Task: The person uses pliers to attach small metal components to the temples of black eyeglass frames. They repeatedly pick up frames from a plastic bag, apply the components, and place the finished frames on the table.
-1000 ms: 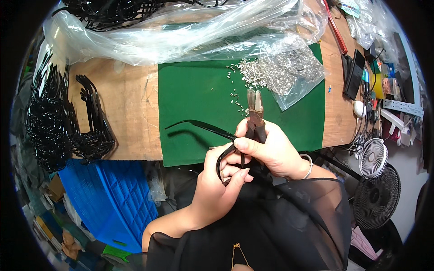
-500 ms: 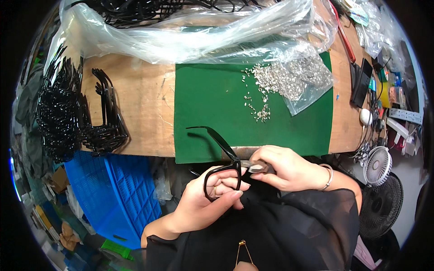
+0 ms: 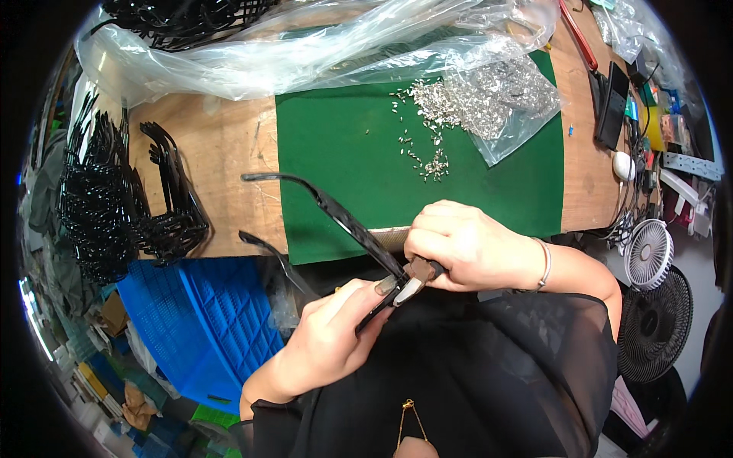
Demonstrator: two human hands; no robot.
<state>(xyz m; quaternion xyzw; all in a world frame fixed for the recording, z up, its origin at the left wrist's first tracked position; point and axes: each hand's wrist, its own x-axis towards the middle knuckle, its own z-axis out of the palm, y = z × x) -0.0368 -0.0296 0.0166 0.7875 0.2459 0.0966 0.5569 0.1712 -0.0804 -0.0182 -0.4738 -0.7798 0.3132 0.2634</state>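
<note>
Black glasses frame (image 3: 343,221), glossy plastic, held off the table over its near edge w/ one temple arm stretched up-left across the green mat (second arm hangs lower left). Pliers (image 3: 416,278), brown-handled w/ metal tips, clamp the frame at the hinge end, tips pointing down-left

Place: small assembly workshop for eyewear.
Worktop (image 3: 221,153): bare wood with a green cutting mat (image 3: 351,153).
Stock: stacked black spectacle frames (image 3: 114,198), a bag of tiny metal parts (image 3: 496,99).
Surroundings: blue crate (image 3: 198,320), fans (image 3: 649,252), cluttered tools.
</note>
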